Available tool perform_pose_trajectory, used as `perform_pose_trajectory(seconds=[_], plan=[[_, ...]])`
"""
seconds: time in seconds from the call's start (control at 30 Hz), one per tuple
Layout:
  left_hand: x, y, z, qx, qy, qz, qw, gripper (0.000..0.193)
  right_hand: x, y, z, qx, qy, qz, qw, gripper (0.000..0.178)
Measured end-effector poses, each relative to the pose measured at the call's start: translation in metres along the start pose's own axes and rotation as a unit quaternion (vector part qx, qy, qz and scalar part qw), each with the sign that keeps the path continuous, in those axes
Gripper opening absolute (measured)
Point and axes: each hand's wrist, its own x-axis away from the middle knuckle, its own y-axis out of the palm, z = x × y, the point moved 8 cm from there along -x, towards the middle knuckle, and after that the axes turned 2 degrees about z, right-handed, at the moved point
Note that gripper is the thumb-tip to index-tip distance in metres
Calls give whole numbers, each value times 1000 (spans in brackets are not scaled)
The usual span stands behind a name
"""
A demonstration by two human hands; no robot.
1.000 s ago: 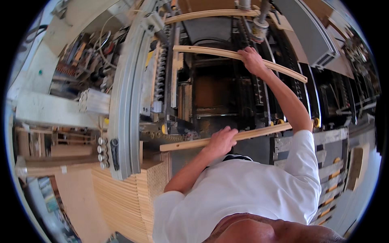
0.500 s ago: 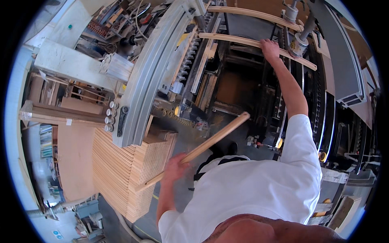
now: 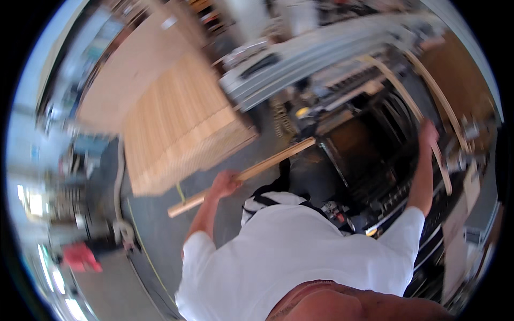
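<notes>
My left hand (image 3: 226, 183) is closed around a long pale wooden strip (image 3: 278, 157), which slants over the floor in front of me, its far end close to the machine. On the right, my right hand (image 3: 428, 134), blurred by motion, grips another wooden strip (image 3: 402, 92) that lies across the machine's (image 3: 342, 144) rails. Beyond that one, a third wooden strip (image 3: 440, 97) spans the machine roughly alongside it.
A big stack of wooden strips (image 3: 176, 120) stands to the left, against a brown panel (image 3: 126, 69). A long grey metal beam (image 3: 316, 61) crosses behind the machine. A pale hose (image 3: 120, 182) runs along the floor at left.
The whole view has swung left, bringing the stack nearer the centre and the machine further right. My left hand's strip has moved clear of the stack's side. My right hand stays on its strip.
</notes>
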Motion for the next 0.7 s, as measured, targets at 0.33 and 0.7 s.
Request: perform_pose_trajectory(seconds=[0.33, 0.7], plan=[[106, -54, -118, 315, -124, 55, 939, 38, -10, -31, -38, -19, 47, 22, 998, 45], [92, -207, -319, 398, -163, 294, 853, 26, 148, -132, -279, -596, -34, 99, 796, 31]])
